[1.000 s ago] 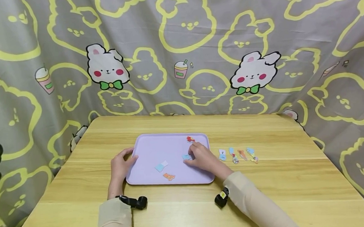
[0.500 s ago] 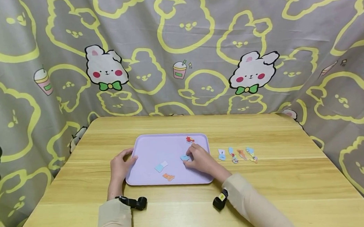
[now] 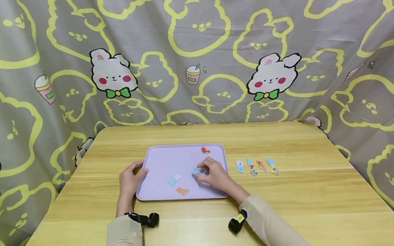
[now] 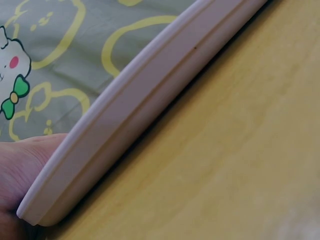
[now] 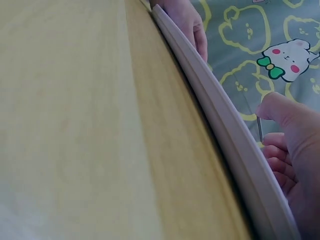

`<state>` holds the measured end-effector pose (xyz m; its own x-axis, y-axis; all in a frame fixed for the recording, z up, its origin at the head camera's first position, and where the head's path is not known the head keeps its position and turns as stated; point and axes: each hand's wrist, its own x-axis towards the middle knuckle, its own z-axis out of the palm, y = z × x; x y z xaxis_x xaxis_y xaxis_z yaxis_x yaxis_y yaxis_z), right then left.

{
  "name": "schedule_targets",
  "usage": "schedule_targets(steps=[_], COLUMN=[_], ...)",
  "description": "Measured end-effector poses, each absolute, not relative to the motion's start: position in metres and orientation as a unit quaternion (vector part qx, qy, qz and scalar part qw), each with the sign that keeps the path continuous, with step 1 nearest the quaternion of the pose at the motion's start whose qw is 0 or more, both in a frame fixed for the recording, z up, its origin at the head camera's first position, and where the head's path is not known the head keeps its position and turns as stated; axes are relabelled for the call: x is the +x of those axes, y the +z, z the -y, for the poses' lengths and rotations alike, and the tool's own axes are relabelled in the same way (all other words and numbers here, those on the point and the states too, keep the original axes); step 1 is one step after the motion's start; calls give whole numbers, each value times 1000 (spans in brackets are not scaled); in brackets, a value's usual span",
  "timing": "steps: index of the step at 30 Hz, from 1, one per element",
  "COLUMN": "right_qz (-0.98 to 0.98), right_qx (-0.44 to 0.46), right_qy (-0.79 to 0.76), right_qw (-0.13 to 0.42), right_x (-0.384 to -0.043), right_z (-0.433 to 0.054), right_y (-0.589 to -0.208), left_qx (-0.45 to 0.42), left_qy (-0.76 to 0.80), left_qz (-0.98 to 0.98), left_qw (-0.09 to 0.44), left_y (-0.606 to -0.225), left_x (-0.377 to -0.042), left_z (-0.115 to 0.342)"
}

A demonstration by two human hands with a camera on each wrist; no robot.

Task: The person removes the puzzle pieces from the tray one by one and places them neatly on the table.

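My right hand (image 3: 213, 173) is over the right half of a lilac tray (image 3: 165, 160), pinching a small light-blue paper cutout (image 3: 196, 171) between thumb and fingers. The right wrist view shows this cutout (image 5: 259, 129) edge-on, as a thin upright sliver. At the tray's left side, my left hand (image 3: 131, 179) holds the rim, its thumb on the edge. Inside the tray lie a blue-and-white cutout (image 3: 174, 180), an orange cutout (image 3: 182, 191) below it, and a red cutout (image 3: 205, 150) near the back right corner.
Right of the tray, several colourful cutouts stand in a row on the wooden table (image 3: 309, 191), among them a white-and-blue one (image 3: 239, 166) and an orange one (image 3: 261, 166). A patterned curtain (image 3: 157, 31) hangs behind the table.
My right hand has shifted slightly left over the tray, carrying the light-blue cutout with it. The left hand keeps its place on the rim.
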<state>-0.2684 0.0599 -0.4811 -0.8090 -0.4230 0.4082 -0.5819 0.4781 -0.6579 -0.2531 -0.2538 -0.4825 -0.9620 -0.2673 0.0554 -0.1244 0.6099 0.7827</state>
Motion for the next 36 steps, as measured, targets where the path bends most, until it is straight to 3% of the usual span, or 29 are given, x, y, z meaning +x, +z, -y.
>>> schedule_targets(steps=[36], right_qz=[851], right_qx=[262], right_qy=[441], right_qw=[117], right_x=[-252], right_z=[-111], right_y=[-484], left_qx=[111], left_qy=[-425], left_qz=[895], left_qw=[75], left_y=[-481], left_x=[-252], left_z=[252])
